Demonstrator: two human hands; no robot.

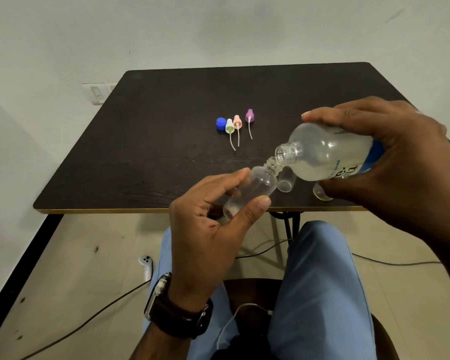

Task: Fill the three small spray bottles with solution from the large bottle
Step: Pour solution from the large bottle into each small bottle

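— Clear plastic, both of them? Which bottle is where?

— Yes. The right hand [390,152] is wrapped round the large bottle [330,152], fingers over the top, thumb underneath, tipping it nearly flat with its open neck pointing left. The left hand [213,216] pinches a small spray bottle [255,188] between thumb and fingers, tilted so its threaded mouth touches the large bottle's lip, above the near edge of the dark worktop [166,126].

— Any liquid visible?

— Pale solution pools along the lower side of the large bottle, and a little sits in the base of the small one.

— The other two small bottles?

— A second small bottle [286,181] stands on the worktop just behind the held one. A third bottle [321,194] shows only its base beneath the right thumb.

— And the tops?

— Mid-worktop, well apart from the hands: a blue cap [220,123], then white [230,127], pink [237,122] and purple spray heads [249,116] lying close together, dip tubes trailing toward the person.
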